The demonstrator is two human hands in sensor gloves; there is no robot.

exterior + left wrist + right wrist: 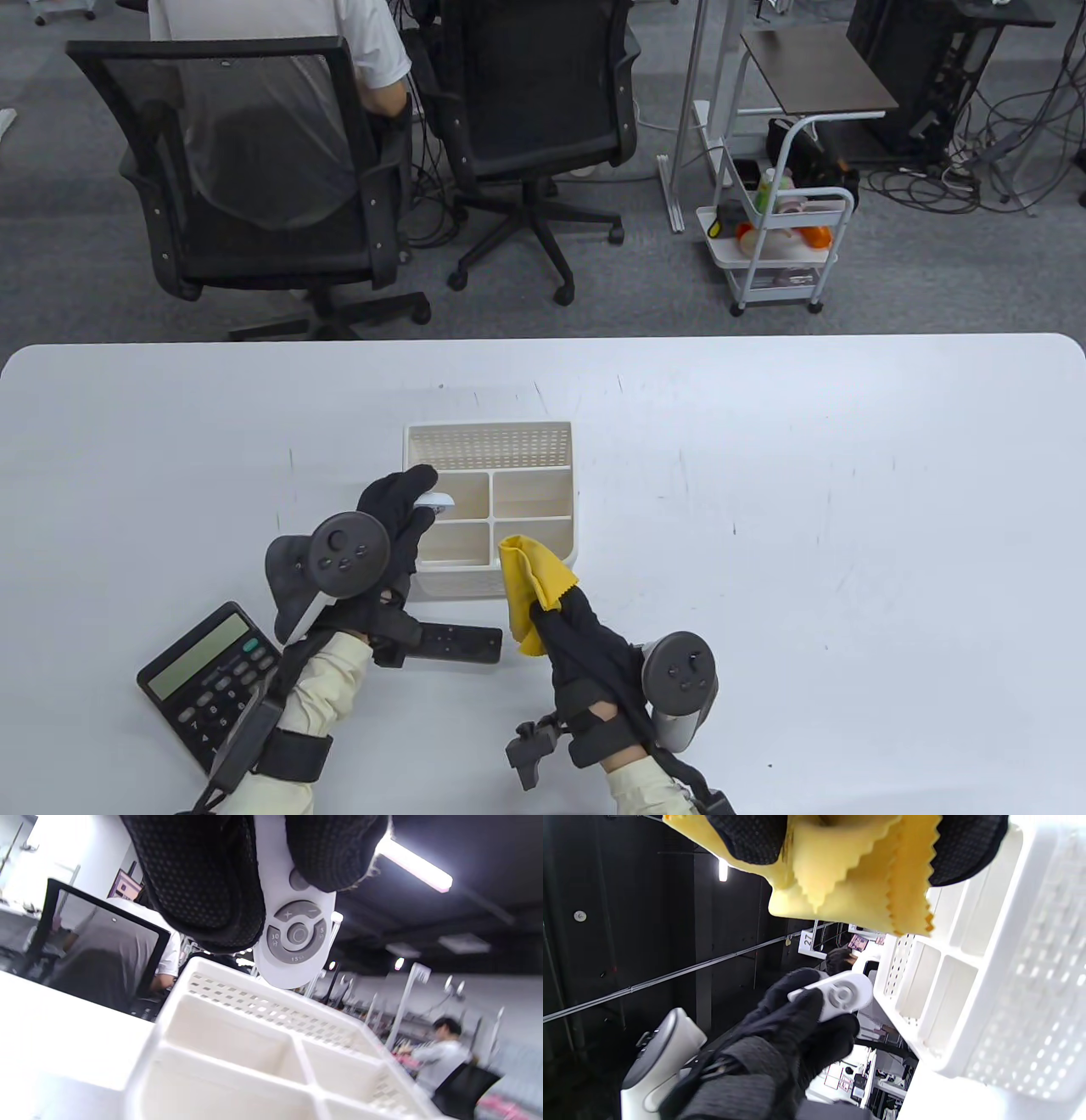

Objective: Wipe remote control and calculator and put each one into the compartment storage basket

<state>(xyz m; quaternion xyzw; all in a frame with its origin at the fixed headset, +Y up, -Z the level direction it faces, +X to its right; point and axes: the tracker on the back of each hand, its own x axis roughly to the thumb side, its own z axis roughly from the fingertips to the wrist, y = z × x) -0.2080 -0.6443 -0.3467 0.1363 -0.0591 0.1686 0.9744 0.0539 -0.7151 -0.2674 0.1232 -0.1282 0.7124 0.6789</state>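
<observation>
My left hand (422,501) grips a small white remote control (439,503) over the left side of the white compartment basket (533,441). In the left wrist view the remote (292,938) hangs button-side out, just above the basket's rim (186,971). The right wrist view shows the same remote (845,995) beside the basket (1009,993). My right hand (543,607) pinches a bunched yellow cloth (530,577) at the basket's front right corner. The black calculator (204,679) lies on the table at the lower left, partly under my left forearm.
A slim black remote (462,643) lies on the table just in front of the basket. Beyond the table's far edge stand two office chairs (254,170), a seated person (280,51) and a white cart (776,246).
</observation>
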